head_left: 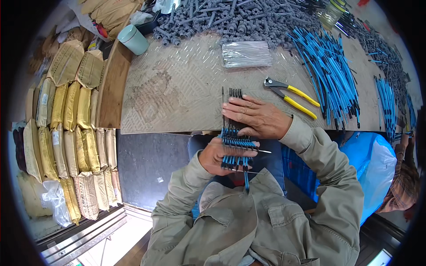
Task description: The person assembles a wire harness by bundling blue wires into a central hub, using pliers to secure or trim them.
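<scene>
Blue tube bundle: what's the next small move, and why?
Probably press the right hand flat and nudge the black tips level. The tube bundle hangs half off the table edge, the left hand grips its blue middle, and one tip at the far left sticks out past the rest.
</scene>
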`<action>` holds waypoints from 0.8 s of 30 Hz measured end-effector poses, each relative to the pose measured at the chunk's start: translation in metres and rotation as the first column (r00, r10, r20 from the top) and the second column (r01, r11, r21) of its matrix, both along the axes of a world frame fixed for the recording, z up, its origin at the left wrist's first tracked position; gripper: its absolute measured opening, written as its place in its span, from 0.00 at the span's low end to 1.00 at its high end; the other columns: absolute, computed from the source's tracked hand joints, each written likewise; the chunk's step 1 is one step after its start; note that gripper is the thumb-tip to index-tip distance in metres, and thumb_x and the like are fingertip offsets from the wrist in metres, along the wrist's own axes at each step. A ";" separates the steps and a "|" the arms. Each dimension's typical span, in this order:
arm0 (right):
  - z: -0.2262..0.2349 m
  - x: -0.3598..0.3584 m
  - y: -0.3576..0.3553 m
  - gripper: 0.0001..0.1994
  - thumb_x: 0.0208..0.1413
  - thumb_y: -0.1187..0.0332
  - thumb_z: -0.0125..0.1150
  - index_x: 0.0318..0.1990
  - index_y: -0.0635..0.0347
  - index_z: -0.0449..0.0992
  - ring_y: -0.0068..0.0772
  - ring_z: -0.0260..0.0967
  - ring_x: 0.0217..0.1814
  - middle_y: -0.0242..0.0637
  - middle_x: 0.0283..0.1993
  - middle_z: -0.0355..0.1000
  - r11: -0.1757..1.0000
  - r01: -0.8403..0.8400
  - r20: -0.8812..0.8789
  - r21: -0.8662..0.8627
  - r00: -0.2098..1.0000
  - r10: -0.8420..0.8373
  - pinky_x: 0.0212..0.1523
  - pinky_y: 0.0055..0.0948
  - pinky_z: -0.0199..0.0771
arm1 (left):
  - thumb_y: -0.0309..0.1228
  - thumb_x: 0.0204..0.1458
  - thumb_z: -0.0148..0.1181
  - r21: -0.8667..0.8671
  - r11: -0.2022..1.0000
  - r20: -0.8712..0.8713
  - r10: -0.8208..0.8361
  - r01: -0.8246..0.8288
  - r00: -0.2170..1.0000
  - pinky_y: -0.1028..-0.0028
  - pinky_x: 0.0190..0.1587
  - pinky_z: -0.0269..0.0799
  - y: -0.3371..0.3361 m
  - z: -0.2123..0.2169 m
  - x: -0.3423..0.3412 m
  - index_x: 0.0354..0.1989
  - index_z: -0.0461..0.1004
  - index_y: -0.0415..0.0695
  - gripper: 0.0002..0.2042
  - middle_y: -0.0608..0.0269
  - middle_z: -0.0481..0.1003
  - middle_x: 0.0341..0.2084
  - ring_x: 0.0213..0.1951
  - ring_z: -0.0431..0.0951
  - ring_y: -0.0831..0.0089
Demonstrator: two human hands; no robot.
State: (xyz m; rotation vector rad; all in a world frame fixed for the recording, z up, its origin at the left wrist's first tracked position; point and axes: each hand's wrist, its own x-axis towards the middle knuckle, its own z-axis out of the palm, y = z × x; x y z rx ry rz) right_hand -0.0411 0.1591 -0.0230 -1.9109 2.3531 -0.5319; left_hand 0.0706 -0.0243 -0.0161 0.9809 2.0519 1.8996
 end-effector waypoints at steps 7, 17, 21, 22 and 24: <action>-0.004 0.002 0.001 0.34 0.52 0.47 0.47 0.64 0.55 0.52 0.38 0.43 0.70 0.39 0.67 0.48 0.994 0.053 0.087 -0.093 0.995 -0.044 0.67 0.39 0.42 | 0.21 0.43 0.50 0.108 0.994 0.293 -0.038 0.006 0.955 0.67 0.49 0.71 -0.004 0.000 0.004 0.47 0.73 0.38 0.19 0.52 0.69 0.51 0.53 0.69 0.62; 0.003 -0.002 -0.001 0.31 0.53 0.51 0.49 0.62 0.53 0.54 0.35 0.44 0.69 0.35 0.66 0.51 1.000 -0.009 0.053 -0.017 0.999 0.010 0.67 0.37 0.42 | 0.28 0.39 0.65 0.335 0.940 0.708 -0.203 -0.069 0.676 0.66 0.49 0.69 -0.005 -0.006 0.006 0.46 0.73 0.44 0.21 0.56 0.73 0.47 0.45 0.75 0.59; -0.002 -0.003 -0.002 0.30 0.54 0.49 0.46 0.62 0.52 0.55 0.37 0.45 0.69 0.35 0.66 0.51 1.000 -0.009 0.034 -0.013 0.999 0.010 0.67 0.40 0.42 | 0.29 0.40 0.65 0.321 0.938 0.722 -0.154 -0.130 0.675 0.66 0.50 0.67 0.003 -0.010 0.013 0.48 0.72 0.44 0.22 0.56 0.71 0.49 0.47 0.74 0.59; -0.003 -0.003 -0.002 0.29 0.55 0.50 0.46 0.62 0.52 0.56 0.37 0.45 0.69 0.35 0.65 0.52 1.000 -0.009 0.025 -0.019 1.000 0.009 0.67 0.40 0.43 | 0.29 0.40 0.65 0.316 0.937 0.726 -0.136 -0.150 0.675 0.65 0.51 0.67 0.005 -0.012 0.015 0.49 0.71 0.44 0.23 0.56 0.70 0.50 0.47 0.73 0.59; -0.003 -0.003 -0.002 0.29 0.55 0.51 0.46 0.62 0.52 0.56 0.37 0.45 0.69 0.36 0.65 0.53 0.999 -0.013 0.018 -0.030 1.000 0.014 0.67 0.39 0.43 | 0.30 0.41 0.65 0.300 0.934 0.733 -0.094 -0.196 0.673 0.65 0.52 0.66 0.009 -0.014 0.021 0.50 0.70 0.44 0.23 0.56 0.69 0.51 0.48 0.73 0.60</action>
